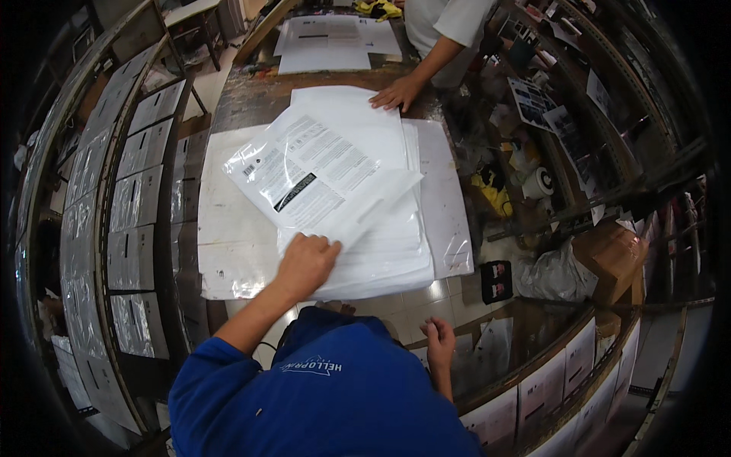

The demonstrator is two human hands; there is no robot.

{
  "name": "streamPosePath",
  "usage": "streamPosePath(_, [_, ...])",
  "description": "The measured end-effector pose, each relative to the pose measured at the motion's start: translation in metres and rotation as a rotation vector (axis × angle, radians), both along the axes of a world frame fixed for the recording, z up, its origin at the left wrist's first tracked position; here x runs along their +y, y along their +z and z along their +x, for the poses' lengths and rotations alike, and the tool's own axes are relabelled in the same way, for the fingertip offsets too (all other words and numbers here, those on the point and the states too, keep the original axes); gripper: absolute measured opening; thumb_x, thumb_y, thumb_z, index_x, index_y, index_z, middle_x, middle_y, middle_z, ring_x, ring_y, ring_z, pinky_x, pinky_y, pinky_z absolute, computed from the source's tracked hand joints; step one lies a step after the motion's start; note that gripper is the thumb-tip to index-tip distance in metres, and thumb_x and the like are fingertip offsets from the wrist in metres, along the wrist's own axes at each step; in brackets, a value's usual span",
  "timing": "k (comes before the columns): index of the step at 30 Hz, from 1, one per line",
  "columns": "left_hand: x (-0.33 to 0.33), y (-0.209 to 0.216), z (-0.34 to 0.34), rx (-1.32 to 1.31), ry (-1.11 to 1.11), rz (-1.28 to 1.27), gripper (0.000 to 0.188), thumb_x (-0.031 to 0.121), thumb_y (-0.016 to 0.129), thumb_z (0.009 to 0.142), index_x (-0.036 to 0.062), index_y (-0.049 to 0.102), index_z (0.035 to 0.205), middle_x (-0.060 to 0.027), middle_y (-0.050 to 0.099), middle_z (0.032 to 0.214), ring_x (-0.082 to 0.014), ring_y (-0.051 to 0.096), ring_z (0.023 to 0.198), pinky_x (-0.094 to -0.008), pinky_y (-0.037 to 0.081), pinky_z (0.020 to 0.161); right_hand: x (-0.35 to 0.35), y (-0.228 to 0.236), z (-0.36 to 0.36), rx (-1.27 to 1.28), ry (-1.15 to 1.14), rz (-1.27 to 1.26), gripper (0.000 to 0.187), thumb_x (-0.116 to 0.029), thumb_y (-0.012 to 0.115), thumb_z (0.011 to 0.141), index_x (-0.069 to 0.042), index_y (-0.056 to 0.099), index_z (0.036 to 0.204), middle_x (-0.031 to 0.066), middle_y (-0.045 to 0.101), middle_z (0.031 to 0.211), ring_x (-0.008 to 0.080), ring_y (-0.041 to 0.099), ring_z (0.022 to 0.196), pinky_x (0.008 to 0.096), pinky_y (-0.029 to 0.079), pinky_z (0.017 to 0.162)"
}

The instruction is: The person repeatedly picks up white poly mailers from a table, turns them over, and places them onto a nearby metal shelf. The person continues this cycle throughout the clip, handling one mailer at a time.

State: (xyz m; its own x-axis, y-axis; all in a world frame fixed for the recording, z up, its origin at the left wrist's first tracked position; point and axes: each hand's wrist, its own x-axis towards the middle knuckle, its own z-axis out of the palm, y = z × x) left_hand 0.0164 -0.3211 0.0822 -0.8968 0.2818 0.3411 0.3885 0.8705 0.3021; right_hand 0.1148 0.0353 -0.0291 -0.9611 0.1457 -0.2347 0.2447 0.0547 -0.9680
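A stack of thin white plastic sheets [388, 263] lies on a large pale board on the table before me. Askew on top rests a glossy printed plastic sheet [320, 160] with a black bar and blocks of small text; one part of it is folded over toward the right. My left hand [308, 266] is closed on the near edge of this sheet, at the front of the stack. Low beside my body, away from the table, my right hand [439, 343] has its fingers curled in, and nothing shows in it.
Across the table another person's hand [397, 93] presses on the far edge of the sheets. White printed sheets [324, 42] lie at the table's far end. Racks of wrapped stacks [141, 183] line the left; cluttered shelves and a cardboard box [609, 255] stand right.
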Motion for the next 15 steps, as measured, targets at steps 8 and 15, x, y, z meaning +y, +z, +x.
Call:
streamPosePath(8, [0.059,-0.014,0.064,-0.051,-0.172,0.067,0.028,0.012,0.062,0.073,0.0053,0.062,0.1,-0.0045,0.056,0.072,-0.0206,0.058,0.069,-0.0344,0.039,0.066,-0.081,0.065,-0.035,-0.174,0.256,-0.528,0.046,-0.022,0.043,0.101,0.001,0.032,0.139,0.0202,0.048,0.13,0.032,0.058,0.11,0.045,0.05,0.092])
streamPosePath(15, [0.08,-0.026,0.102,-0.092,-0.299,0.057,0.027,0.012,0.061,0.074,0.006,0.062,0.1,-0.0024,0.054,0.071,-0.0184,0.057,0.067,-0.0323,0.038,0.065,-0.096,0.061,-0.031,-0.156,0.138,-0.663,0.038,-0.021,0.051,0.097,-0.002,0.041,0.129,0.0085,0.051,0.122,0.0206,0.054,0.11,0.0396,0.048,0.091])
